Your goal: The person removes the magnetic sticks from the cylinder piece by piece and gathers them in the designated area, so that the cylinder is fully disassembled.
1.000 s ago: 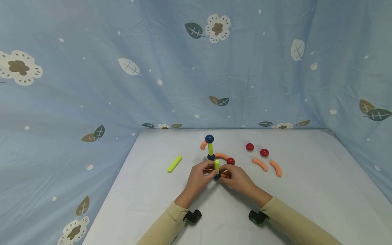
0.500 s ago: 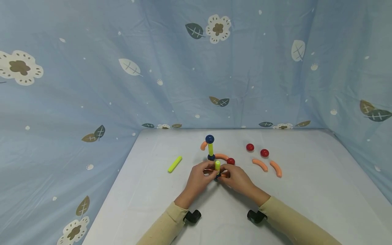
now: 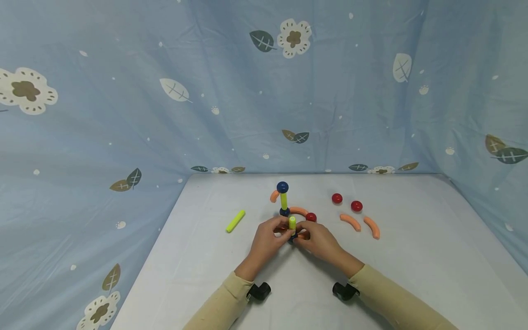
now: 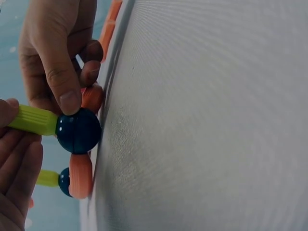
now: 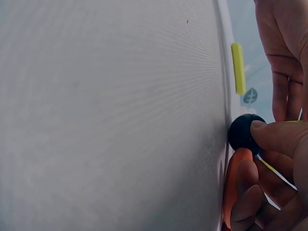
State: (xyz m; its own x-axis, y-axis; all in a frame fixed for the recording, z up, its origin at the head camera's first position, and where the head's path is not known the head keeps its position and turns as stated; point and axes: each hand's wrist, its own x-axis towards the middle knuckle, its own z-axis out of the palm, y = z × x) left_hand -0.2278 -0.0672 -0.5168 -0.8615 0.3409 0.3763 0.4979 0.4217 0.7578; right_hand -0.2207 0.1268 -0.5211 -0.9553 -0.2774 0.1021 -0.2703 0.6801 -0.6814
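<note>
My left hand [image 3: 266, 240] pinches a yellow-green rod [image 3: 292, 223], which stands upright in a dark blue ball [image 4: 79, 131] near the tabletop. From the other side, my right hand [image 3: 321, 240] grips that ball, its thumb pressed on it in the right wrist view. Orange curved rods join the ball on two sides; one orange rod [image 4: 81, 175] shows plainly in the left wrist view. Just behind stands another upright yellow-green rod [image 3: 283, 201] between a blue top ball [image 3: 282, 187] and a lower blue ball [image 3: 284, 211]. My fingers partly hide the joints.
A loose yellow-green rod [image 3: 235, 221] lies to the left. Two red balls [image 3: 337, 198] and two orange curved rods [image 3: 372, 228] lie to the right. Another red ball [image 3: 311, 217] sits at the end of an orange rod [image 3: 299, 211] behind my right hand.
Very little differs: my right wrist has shifted slightly left. Both hands keep their hold on the rod and ball, and the other pieces stay in place.
</note>
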